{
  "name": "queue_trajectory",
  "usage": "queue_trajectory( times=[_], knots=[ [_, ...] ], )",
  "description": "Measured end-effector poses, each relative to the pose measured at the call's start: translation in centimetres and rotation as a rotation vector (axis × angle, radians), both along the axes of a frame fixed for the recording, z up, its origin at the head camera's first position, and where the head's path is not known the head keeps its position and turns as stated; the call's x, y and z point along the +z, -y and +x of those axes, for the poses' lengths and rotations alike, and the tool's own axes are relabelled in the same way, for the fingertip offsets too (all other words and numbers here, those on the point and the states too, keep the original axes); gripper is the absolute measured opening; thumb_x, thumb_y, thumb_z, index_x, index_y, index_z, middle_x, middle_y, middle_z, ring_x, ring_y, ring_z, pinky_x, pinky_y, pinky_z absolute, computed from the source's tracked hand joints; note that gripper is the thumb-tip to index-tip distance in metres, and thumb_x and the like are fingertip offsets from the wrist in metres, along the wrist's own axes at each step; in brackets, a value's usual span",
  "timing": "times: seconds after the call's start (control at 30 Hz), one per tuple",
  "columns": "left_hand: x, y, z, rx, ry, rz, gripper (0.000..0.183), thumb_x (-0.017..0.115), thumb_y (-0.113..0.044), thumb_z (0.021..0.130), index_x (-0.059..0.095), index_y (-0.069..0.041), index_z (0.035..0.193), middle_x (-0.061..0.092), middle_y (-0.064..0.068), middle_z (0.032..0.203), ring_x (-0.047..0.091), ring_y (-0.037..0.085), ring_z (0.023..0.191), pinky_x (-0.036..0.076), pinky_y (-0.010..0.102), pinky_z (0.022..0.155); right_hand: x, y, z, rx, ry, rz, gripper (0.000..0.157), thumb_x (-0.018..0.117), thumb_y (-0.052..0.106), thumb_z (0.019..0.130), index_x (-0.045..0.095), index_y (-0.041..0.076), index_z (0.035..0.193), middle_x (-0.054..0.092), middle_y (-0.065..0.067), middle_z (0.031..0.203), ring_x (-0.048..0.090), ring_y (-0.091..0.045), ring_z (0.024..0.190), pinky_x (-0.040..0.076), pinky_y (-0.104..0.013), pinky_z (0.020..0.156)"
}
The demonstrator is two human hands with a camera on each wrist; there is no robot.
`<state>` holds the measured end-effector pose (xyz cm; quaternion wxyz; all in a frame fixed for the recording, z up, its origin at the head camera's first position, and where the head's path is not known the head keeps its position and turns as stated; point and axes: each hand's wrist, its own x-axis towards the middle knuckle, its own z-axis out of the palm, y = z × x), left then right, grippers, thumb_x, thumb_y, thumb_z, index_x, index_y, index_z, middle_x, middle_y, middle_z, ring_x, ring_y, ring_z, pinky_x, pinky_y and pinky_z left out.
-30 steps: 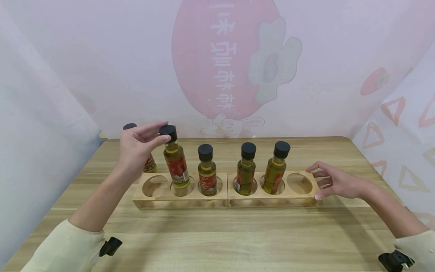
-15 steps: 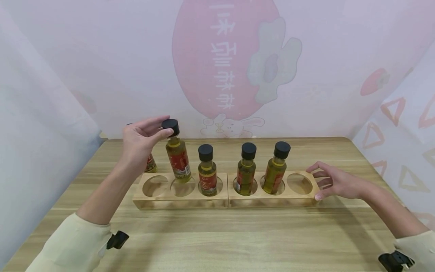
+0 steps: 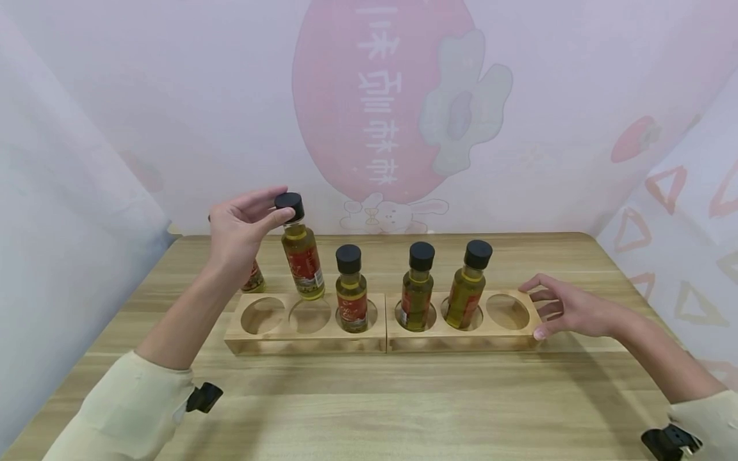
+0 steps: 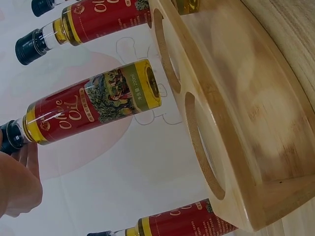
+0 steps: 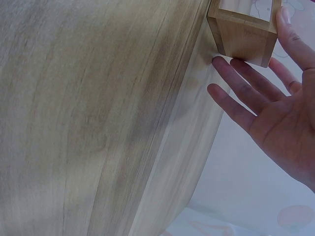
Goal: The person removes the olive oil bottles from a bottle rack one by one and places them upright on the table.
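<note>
Thumb and fingers of my left hand (image 3: 239, 224) pinch the black cap of an olive oil bottle (image 3: 303, 259). In the left wrist view this bottle, with its red label, hangs tilted with its base clear of the left wooden rack (image 3: 308, 346). That rack's left and middle holes hold nothing; an olive oil bottle (image 3: 352, 301) stands in its right hole. My right hand (image 3: 567, 310) grips the outer end of the right wooden rack (image 3: 461, 344), thumb at the front corner and index finger at the back corner, other fingers spread beside the end face.
Two more bottles, one upright (image 3: 419, 298) and one leaning (image 3: 466, 298), stand in the right rack's left and middle holes. Another bottle (image 3: 254, 280) stands behind the left rack, mostly hidden by my left hand. A printed cloth (image 3: 548, 128) rises behind the table.
My left hand has lifted the olive oil bottle up and back, out of the left rack's middle hole. My right hand and both racks have stayed in place.
</note>
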<state>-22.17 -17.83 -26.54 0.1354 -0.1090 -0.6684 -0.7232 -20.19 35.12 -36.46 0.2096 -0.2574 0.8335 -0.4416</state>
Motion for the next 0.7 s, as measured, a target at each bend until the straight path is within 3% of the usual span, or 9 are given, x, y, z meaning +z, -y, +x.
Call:
queue_trajectory(
  times=[0.37, 0.7],
  knots=[
    [-0.5, -0.1, -0.5, 0.064, -0.008, -0.006, 0.034, 0.083, -0.003, 0.088, 0.077, -0.007, 0.121, 0.080, -0.010, 0.098, 0.075, 0.008, 0.098, 0.052, 0.020, 0.103, -0.1, 0.0, 0.0, -0.003, -0.004, -0.004, 0.071, 0.082, 0.003, 0.087, 0.034, -0.013, 0.138, 0.042, -0.047, 0.142, 0.056, -0.058, 0.121, 0.060, -0.030, 0.088],
    [-0.5, 0.0, -1.3, 0.107, 0.032, -0.020, 0.036, 0.085, -0.006, 0.086, 0.077, -0.009, 0.121, 0.079, -0.011, 0.096, 0.074, 0.007, 0.099, 0.047, 0.029, 0.112, -0.2, -0.1, -0.1, -0.003, -0.006, 0.000, 0.072, 0.083, 0.003, 0.087, 0.034, -0.013, 0.138, 0.041, -0.047, 0.142, 0.056, -0.059, 0.121, 0.060, -0.031, 0.088]
  ],
)
